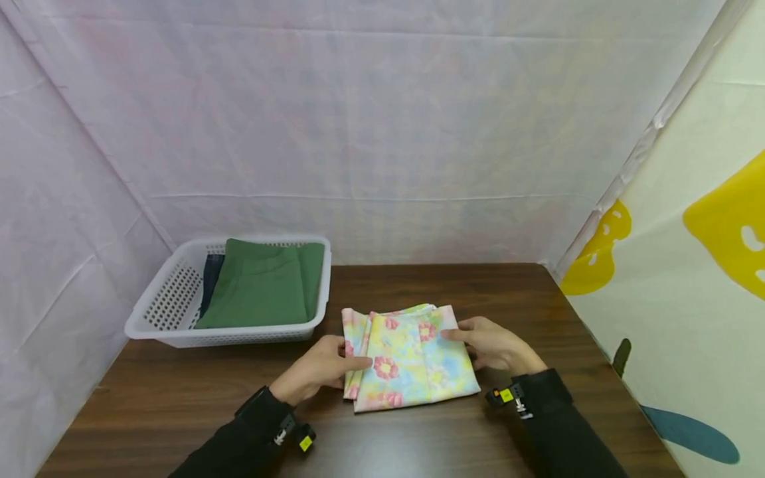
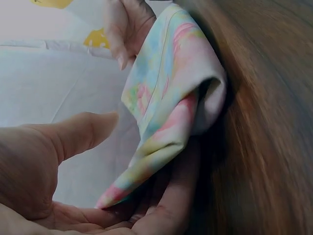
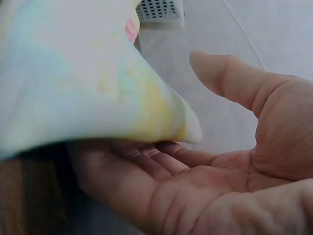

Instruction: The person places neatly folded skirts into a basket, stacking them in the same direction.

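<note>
A folded floral cloth (image 1: 412, 362), pastel yellow, blue and pink, lies on the wooden table in front of me. At its left edge is my left hand (image 1: 323, 366). In the left wrist view that hand's fingers (image 2: 168, 205) are tucked beneath the cloth's folded edge (image 2: 166, 122), while the thumb stands apart from the fabric. My right hand (image 1: 493, 345) is at the opposite edge. The right wrist view has its fingers (image 3: 122, 181) under a corner of the cloth (image 3: 98, 98), the thumb raised away from it. The fingertips of both hands are hidden below the fabric.
Back left on the table (image 1: 197, 405) stands a white perforated plastic basket (image 1: 173, 299). Folded green fabric (image 1: 257, 285) lies inside it beside a dark navy piece (image 1: 212, 279). Pale fabric walls (image 1: 382, 133) rise behind and at the sides.
</note>
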The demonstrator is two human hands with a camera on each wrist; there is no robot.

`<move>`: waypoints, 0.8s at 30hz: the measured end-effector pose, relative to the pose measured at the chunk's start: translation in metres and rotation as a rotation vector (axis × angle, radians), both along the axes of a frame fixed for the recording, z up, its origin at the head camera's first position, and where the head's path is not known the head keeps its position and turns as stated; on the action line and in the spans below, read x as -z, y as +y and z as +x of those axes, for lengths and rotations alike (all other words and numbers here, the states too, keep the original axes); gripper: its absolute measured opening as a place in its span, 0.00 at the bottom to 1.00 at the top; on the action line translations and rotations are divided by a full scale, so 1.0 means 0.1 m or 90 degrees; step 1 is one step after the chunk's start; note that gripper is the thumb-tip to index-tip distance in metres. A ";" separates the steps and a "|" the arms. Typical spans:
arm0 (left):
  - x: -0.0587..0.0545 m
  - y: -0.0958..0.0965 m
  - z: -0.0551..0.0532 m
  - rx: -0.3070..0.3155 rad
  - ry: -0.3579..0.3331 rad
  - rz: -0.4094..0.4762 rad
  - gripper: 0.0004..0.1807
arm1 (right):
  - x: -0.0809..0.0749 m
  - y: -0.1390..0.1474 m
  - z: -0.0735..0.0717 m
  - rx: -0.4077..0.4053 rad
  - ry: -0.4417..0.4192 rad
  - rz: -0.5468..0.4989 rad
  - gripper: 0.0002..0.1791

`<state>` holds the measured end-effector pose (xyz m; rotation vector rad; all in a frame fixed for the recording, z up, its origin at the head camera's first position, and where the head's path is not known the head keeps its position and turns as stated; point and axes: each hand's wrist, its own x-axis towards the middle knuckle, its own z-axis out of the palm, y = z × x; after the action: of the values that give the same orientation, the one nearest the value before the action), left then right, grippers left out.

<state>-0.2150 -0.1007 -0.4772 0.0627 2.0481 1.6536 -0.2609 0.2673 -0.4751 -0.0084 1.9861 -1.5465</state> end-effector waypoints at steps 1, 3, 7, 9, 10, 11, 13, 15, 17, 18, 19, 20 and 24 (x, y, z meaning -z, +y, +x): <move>0.00 0.01 -0.01 0.012 0.001 0.005 0.24 | 0.01 -0.01 0.00 -0.007 -0.004 -0.018 0.35; 0.00 0.02 -0.02 0.031 0.000 0.015 0.24 | 0.03 -0.04 -0.01 -0.022 -0.017 -0.057 0.31; 0.02 0.06 -0.05 0.049 0.007 0.033 0.24 | 0.09 -0.09 -0.01 -0.048 -0.046 -0.129 0.26; 0.04 0.07 -0.06 0.052 0.019 0.039 0.23 | 0.11 -0.11 -0.01 -0.054 -0.051 -0.144 0.24; 0.05 0.08 -0.06 0.052 0.027 0.040 0.23 | 0.12 -0.12 -0.01 -0.055 -0.050 -0.146 0.23; 0.05 0.09 -0.07 0.050 0.034 0.038 0.22 | 0.12 -0.13 -0.01 -0.054 -0.048 -0.145 0.22; 0.07 0.11 -0.07 0.042 0.054 0.023 0.20 | 0.14 -0.14 -0.01 -0.050 -0.038 -0.136 0.22; 0.07 0.13 -0.06 0.032 0.070 0.004 0.19 | 0.15 -0.15 0.00 -0.043 -0.031 -0.129 0.22; 0.07 0.14 -0.05 0.022 0.082 -0.013 0.17 | 0.15 -0.15 0.00 -0.039 -0.020 -0.120 0.23; 0.07 0.14 -0.04 0.018 0.088 -0.018 0.17 | 0.15 -0.15 0.00 -0.036 -0.016 -0.118 0.24; 0.06 0.15 -0.04 0.016 0.094 -0.020 0.17 | 0.15 -0.15 0.00 -0.031 -0.015 -0.115 0.25; 0.06 0.15 -0.03 0.015 0.101 -0.022 0.17 | 0.14 -0.14 0.00 -0.028 -0.013 -0.115 0.26; 0.04 0.16 -0.03 0.009 0.121 -0.021 0.16 | 0.12 -0.12 0.00 -0.025 0.004 -0.120 0.33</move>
<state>-0.2179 -0.0842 -0.4811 0.2313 2.2078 1.6606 -0.2604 0.2549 -0.4866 -0.1282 1.8280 -1.7037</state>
